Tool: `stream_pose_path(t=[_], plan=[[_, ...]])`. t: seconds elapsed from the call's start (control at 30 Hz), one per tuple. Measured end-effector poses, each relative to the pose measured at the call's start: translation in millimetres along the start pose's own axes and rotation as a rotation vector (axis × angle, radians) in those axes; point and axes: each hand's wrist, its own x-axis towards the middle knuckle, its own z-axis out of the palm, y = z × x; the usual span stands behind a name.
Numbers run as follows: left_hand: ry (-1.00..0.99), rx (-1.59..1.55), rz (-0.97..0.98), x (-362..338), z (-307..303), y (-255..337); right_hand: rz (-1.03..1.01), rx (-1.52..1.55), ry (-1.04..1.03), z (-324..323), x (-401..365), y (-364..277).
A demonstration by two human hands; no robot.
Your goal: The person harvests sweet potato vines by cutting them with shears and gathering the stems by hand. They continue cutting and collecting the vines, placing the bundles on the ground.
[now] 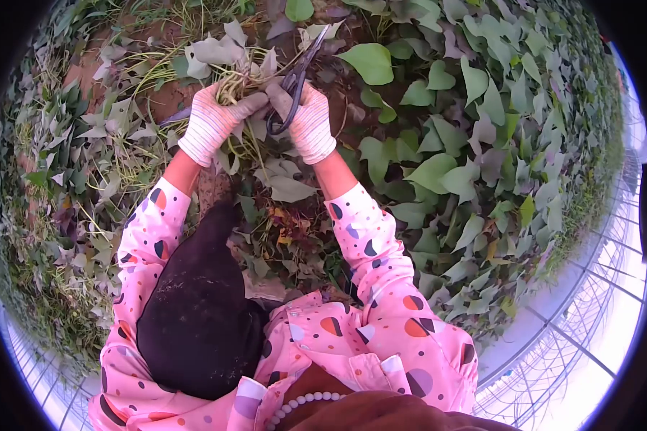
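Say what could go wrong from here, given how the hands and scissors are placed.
The scissors in the right hand sit close to the left hand, so swinging the blades toward the bunch of stems might nick a glove. The stems stick out loosely at different angles, so some could slip free if the grip eases. Broad leaves grow near the blades, so a careless cut may catch one.

We log one head view, facing steeply down past the pink shirt (381, 316). We see the left hand (212, 121) and right hand (309, 122) fairly near, above centre, in a wide round field.
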Motion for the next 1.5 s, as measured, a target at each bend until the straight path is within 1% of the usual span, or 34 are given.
stream_pose_path(t=[0.07,0.1,0.13,0.17,0.2,0.23,0.3,0.33,0.37,0.4,0.43,0.5,0.57,0.6,0.67,0.73,0.77,0.8,0.83,0.93,1.0,1.03,1.07,1.1,1.13,1.2,1.27,1.3,1.33,1.37,1.4,1.43,1.47,1.5], plan=[[-0.031,0.1,-0.049,1.9,-8.5,-7.9,0.266,0.047,-0.225,-18.7,-1.0,-8.4],[-0.034,0.103,-0.05,2.5,-12.8,-13.9,0.206,-0.183,-0.19,-30.2,4.4,-10.2],[0.03,0.241,-0.014,2.6,-17.3,-21.0,0.146,-0.414,-0.154,-46.6,15.4,-9.5],[0.094,0.378,0.02,1.6,-20.9,-25.6,0.091,-0.517,-0.076,-79.3,31.8,-0.2],[0.091,0.375,0.017,-1.0,-23.2,-25.8,0.074,-0.551,0.016,-112.3,46.0,-9.3],[0.115,0.359,0.006,-4.1,-24.2,-23.9,0.037,-0.501,0.16,-152.9,62.9,-10.8],[0.121,0.275,0.022,-4.8,-32.6,-30.2,0.049,-0.695,0.51,-285.0,100.9,9.4],[0.137,0.232,0.014,-6.3,-33.4,-30.0,0.113,-0.853,0.679,-361.5,116.4,28.7],[0.15,0.281,0.026,-6.2,-36.8,-32.4,0.187,-1.054,0.797,-430.4,120.1,49.6],[0.163,0.332,0.037,-5.6,-40.4,-33.9,0.398,-0.426,0.749,-443.6,95.6,39.1],[0.156,0.33,0.041,-5.9,-41.2,-32.6,0.384,-0.677,0.597,-433.9,77.4,20.7],[0.184,0.302,0.136,-6.3,-39.9,-32.9,0.369,-0.932,0.439,-412.5,50.8,3.5],[0.168,0.244,0.166,-4.9,-40.6,-32.1,0.172,0.06,0.319,-395.5,24.3,14.0],[0.155,0.19,0.196,-4.0,-41.9,-32.2,0.143,-0.056,0.327,-348.3,5.4,-6.4],[0.148,0.146,0.203,-2.6,-41.1,-32.4,0.174,-0.563,0.276,-348.2,-10.5,5.6],[0.14,0.186,0.248,-6.2,-35.5,-22.8,0.573,-0.935,0.084,-314.4,-18.9,-16.7],[0.139,0.243,0.242,-6.7,-37.1,-22.3,0.522,-1.136,-0.047,-371.3,-14.0,36.4],[0.137,0.242,0.241,-7.9,-36.2,-22.8,0.524,-1.136,-0.045,-381.7,-13.4,46.7],[0.134,0.267,0.261,-9.3,-35.6,-23.9,0.434,-1.192,-0.105,-387.6,-13.1,51.5],[0.131,0.334,0.292,-12.2,-34.8,-28.3,0.151,-1.168,-0.141,-343.4,-3.2,16.4],[0.125,0.379,0.295,-15.2,-34.2,-31.1,0.974,-1.02,-0.03,-324.3,15.1,-6.8],[0.115,0.36,0.297,-15.5,-33.0,-31.7,0.862,-1.09,-0.123,-339.0,25.9,6.1],[0.107,0.34,0.299,-15.5,-32.1,-31.8,0.862,-1.09,-0.122,-339.2,31.2,12.1],[0.108,0.339,0.3,-16.0,-30.5,-31.1,0.58,-1.269,-0.126,-340.3,35.7,16.6],[0.114,0.381,0.328,-16.6,-28.6,-29.6,0.524,-1.273,-0.105,-341.7,38.3,20.6],[0.118,0.419,0.355,-16.8,-24.1,-25.5,0.583,-1.175,-0.026,-330.7,32.9,24.5],[0.098,0.484,0.469,-16.8,-20.9,-21.7,0.588,-1.145,0.071,-332.4,26.9,47.8],[0.081,0.431,0.441,-17.2,-22.7,-24.7,0.61,-1.243,0.089,-320.0,23.4,42.7],[0.085,0.433,0.442,-15.5,-29.6,-31.3,0.368,-1.453,0.052,-320.5,18.8,53.3],[0.027,0.505,0.421,-13.0,-40.2,-39.7,0.117,-1.683,0.06,-324.9,14.6,66.8],[-0.035,0.575,0.397,-13.2,-41.3,-37.8,0.121,-1.68,0.058,-309.4,14.6,58.0],[-0.058,0.495,0.33,-15.9,-38.3,-36.3,0.271,-1.504,0.251,-292.6,16.3,50.3],[-0.061,0.496,0.329,-16.1,-39.1,-40.9,0.41,-1.314,0.437,-274.5,17.6,45.2],[-0.081,0.526,0.326,-15.9,-40.2,-47.8,0.44,-1.365,0.436,-264.4,26.2,49.3]])
